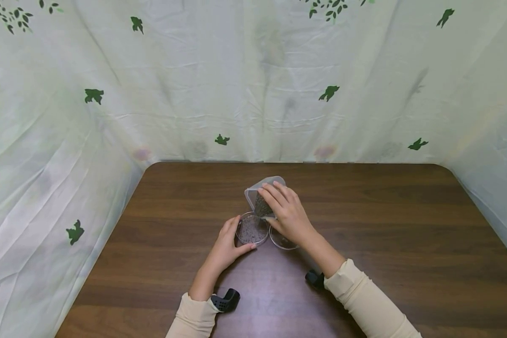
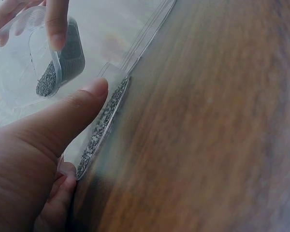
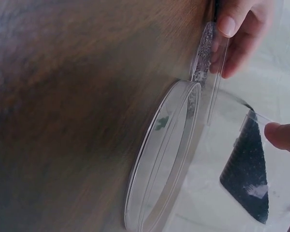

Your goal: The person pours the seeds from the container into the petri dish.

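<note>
My left hand [image 1: 224, 248] grips a round clear petri dish [image 1: 252, 231] from its left side, thumb at the near rim and fingers at the far left. Dark grey granules [image 2: 100, 126] cover the bottom of this dish. Above its far right edge, my right hand [image 1: 292, 217] holds a clear plastic tub [image 1: 253, 193], tilted toward the dish. More dark granules [image 3: 249, 169] have gathered along the tub's lower side. Just right of the filled dish lies a second clear round dish or lid [image 3: 152, 166], partly covered by the right hand in the head view.
The brown wooden table [image 1: 186, 188] surrounds the dishes. A pale curtain [image 1: 236, 84] with green bird prints hangs behind it and at both sides. Black bands [image 1: 227, 300] are worn on both wrists, close to the tabletop.
</note>
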The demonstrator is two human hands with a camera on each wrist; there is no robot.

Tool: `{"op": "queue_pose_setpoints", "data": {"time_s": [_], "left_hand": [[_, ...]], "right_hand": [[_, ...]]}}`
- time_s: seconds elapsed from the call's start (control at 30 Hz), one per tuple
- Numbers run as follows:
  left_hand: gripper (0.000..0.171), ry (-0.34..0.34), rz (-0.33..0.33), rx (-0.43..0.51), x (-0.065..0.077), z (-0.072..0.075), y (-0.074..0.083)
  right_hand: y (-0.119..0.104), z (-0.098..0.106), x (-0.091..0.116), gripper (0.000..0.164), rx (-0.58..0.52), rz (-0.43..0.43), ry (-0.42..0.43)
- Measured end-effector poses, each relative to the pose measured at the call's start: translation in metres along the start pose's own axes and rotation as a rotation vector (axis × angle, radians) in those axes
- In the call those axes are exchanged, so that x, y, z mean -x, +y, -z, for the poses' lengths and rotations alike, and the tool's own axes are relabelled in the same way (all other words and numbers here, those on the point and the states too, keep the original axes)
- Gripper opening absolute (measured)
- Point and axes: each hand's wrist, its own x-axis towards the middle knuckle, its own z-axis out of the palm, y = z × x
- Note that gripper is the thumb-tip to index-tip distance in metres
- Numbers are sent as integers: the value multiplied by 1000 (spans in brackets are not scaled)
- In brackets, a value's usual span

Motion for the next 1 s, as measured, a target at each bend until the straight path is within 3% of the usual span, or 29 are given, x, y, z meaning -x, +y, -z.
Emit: {"op": "queue_pose_setpoints", "data": {"time_s": [1.0], "left_hand": [[90, -3, 2, -10, 0, 1, 1]], "right_hand": [[0, -1, 0, 89, -6, 9, 43]]}}
